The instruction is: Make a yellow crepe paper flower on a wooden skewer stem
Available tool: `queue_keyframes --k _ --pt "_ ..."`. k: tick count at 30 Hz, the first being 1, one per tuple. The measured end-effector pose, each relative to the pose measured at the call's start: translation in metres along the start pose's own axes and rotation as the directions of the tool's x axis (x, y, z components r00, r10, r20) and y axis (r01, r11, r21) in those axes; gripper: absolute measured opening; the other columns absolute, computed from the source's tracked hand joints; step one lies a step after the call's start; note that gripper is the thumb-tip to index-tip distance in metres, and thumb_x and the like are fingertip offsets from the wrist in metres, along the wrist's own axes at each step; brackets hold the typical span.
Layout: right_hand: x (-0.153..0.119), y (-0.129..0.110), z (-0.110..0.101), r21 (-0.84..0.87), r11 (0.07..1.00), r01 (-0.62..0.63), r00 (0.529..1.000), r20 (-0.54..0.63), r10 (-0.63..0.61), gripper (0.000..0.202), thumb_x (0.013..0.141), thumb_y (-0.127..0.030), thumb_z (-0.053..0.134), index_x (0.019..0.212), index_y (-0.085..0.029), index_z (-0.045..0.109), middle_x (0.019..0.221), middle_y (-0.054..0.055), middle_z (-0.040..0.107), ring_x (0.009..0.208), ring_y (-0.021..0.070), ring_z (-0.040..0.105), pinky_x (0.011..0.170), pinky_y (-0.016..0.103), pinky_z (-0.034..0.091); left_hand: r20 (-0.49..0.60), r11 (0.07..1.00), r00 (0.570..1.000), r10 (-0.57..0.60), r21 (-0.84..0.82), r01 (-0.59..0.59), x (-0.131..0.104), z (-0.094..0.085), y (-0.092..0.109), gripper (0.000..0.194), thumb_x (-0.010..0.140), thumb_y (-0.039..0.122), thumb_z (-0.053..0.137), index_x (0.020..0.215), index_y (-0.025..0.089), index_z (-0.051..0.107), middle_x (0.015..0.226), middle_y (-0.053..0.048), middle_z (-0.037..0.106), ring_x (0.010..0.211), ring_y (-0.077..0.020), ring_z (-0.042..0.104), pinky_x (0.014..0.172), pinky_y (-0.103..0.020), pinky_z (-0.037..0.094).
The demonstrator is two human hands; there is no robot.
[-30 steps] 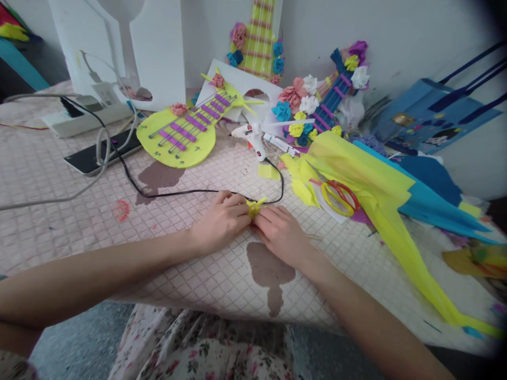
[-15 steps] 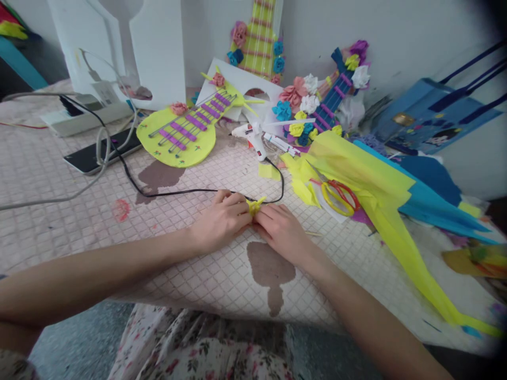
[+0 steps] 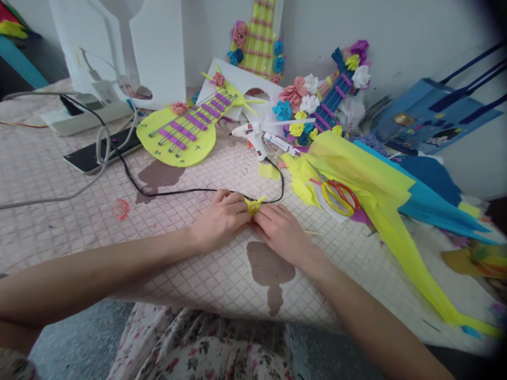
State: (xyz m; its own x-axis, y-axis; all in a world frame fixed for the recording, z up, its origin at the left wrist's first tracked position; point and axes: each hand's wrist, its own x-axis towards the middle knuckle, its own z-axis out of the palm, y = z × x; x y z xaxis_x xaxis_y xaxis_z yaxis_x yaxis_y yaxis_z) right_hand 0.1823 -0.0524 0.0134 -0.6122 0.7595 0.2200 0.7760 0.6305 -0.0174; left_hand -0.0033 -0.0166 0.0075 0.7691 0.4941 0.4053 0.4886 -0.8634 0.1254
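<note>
Between my fingertips is a small piece of crumpled yellow crepe paper [image 3: 254, 205], mostly covered by the fingers. My left hand [image 3: 223, 220] is closed on its left side, and my right hand [image 3: 280, 230] pinches it from the right. Both hands rest low over the quilted tablecloth [image 3: 174, 285], fingertips meeting. A black cord [image 3: 190, 190] runs just behind them to a white glue gun [image 3: 253, 138]. By my right hand lies a thin wooden stick [image 3: 313, 233], partly hidden.
Scissors [image 3: 336, 199] with red and yellow handles lie on the right beside yellow crepe sheets [image 3: 360, 163] and blue paper [image 3: 443, 214]. A yellow paper guitar [image 3: 180, 134], a phone [image 3: 85, 158] and a power strip [image 3: 85, 120] stand at left. A blue bag [image 3: 431, 113] leans at the back.
</note>
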Motion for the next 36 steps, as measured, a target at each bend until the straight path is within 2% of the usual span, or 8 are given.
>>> queue_keyframes --k 5,9,12,15,20,27,36 --pt "0.001 0.004 0.001 0.071 0.997 -0.024 1.000 0.002 0.024 0.015 0.091 -0.020 0.046 0.084 -0.015 0.058 0.086 0.008 0.061 0.088 0.0213 0.055 0.079 0.035 0.042 -0.011 0.999 1.000 -0.025 -0.032 0.024 -0.001 -0.002 0.000 0.012 0.088 0.021 0.054 0.077 0.017 0.059 0.082 -0.002 0.062 0.091 -0.0194 0.051 0.081 -0.037 0.035" --pt "-0.004 0.013 -0.005 0.158 0.983 -0.094 0.996 0.008 0.094 0.014 0.092 -0.022 0.044 0.086 -0.016 0.055 0.086 0.007 0.059 0.081 0.0191 0.055 0.073 0.032 0.044 -0.095 1.000 0.995 -0.012 0.000 0.012 -0.001 -0.006 0.001 0.002 0.086 0.020 0.058 0.084 0.018 0.058 0.089 -0.003 0.061 0.093 -0.0198 0.050 0.079 -0.036 0.035" --pt "-0.008 0.018 -0.012 0.285 0.943 -0.173 0.985 0.039 0.169 0.011 0.093 -0.022 0.041 0.092 -0.018 0.052 0.090 0.005 0.058 0.078 0.0161 0.056 0.069 0.029 0.044 -0.129 0.999 0.992 0.014 0.036 -0.010 -0.002 -0.008 0.001 0.007 0.087 0.019 0.056 0.080 0.019 0.057 0.087 -0.002 0.060 0.091 -0.0188 0.049 0.079 -0.036 0.034" --pt "-0.009 0.020 -0.017 0.353 0.913 -0.205 0.979 0.072 0.192 0.009 0.093 -0.020 0.040 0.093 -0.020 0.050 0.090 0.003 0.058 0.078 0.0152 0.057 0.070 0.028 0.044 -0.107 0.998 0.994 0.032 0.059 -0.026 -0.002 -0.006 0.000 0.010 0.088 0.020 0.055 0.078 0.019 0.057 0.085 -0.002 0.059 0.089 -0.0184 0.049 0.079 -0.036 0.034" --pt "-0.008 0.019 -0.017 0.366 0.908 -0.204 0.979 0.097 0.181 0.012 0.094 -0.023 0.040 0.093 -0.021 0.052 0.093 0.004 0.059 0.082 0.0154 0.058 0.072 0.028 0.043 -0.110 0.996 0.992 0.062 0.074 -0.054 -0.001 0.000 0.000 0.006 0.089 0.022 0.054 0.084 0.020 0.057 0.089 -0.003 0.059 0.094 -0.0196 0.048 0.082 -0.037 0.035" --pt "-0.007 0.018 -0.015 0.318 0.925 -0.207 0.977 0.117 0.179 0.012 0.094 -0.021 0.042 0.094 -0.018 0.053 0.093 0.004 0.060 0.085 0.0160 0.058 0.071 0.027 0.043 -0.137 0.983 0.982 0.133 0.142 -0.114 0.001 0.007 0.001 0.011 0.090 0.018 0.050 0.082 0.020 0.057 0.086 -0.002 0.060 0.093 -0.0185 0.048 0.086 -0.039 0.033" --pt "-0.007 0.016 -0.013 0.288 0.937 -0.199 0.978 0.116 0.172 0.012 0.093 -0.020 0.043 0.094 -0.018 0.054 0.092 0.004 0.060 0.082 0.0156 0.058 0.067 0.026 0.043 -0.112 0.988 0.987 0.114 0.116 -0.101 0.002 0.004 0.002 0.015 0.091 0.017 0.048 0.080 0.019 0.058 0.085 -0.003 0.061 0.092 -0.0186 0.049 0.084 -0.039 0.034"
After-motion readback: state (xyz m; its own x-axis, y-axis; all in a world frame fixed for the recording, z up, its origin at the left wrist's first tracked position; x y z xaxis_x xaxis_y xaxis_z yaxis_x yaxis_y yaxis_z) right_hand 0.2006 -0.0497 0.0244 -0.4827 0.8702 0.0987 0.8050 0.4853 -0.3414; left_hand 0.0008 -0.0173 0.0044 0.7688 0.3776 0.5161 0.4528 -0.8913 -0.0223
